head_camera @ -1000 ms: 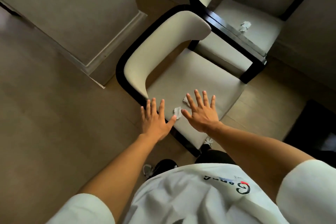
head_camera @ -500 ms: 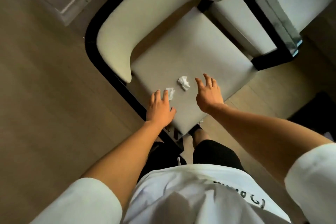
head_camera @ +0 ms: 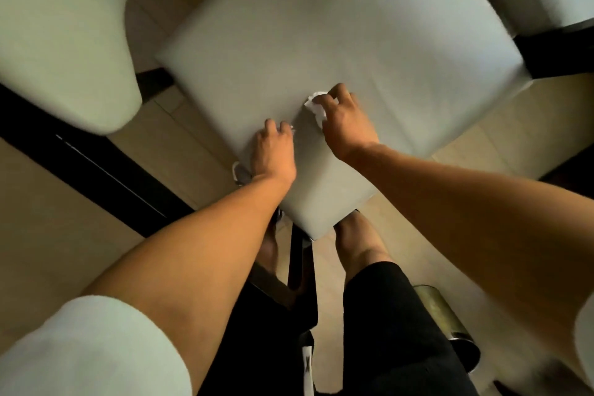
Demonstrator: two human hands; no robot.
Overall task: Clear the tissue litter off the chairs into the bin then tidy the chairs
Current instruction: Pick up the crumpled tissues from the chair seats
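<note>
Two hands on chair seat (head_camera: 353, 26), right grip (head_camera: 345, 120) pinching crumpled tissue (head_camera: 316, 104), left grip (head_camera: 273, 148) curled, contents hidden, bin (head_camera: 450, 328) behind legs

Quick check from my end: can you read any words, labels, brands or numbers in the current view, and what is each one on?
No text can be read in this view.
A white strip with a dark X-shaped mark hangs at the front of the black shorts: a mark, not legible lettering.
No printing shows on the crumpled tissue under the right hand, on the chair seat, or on the metal bin.
</note>
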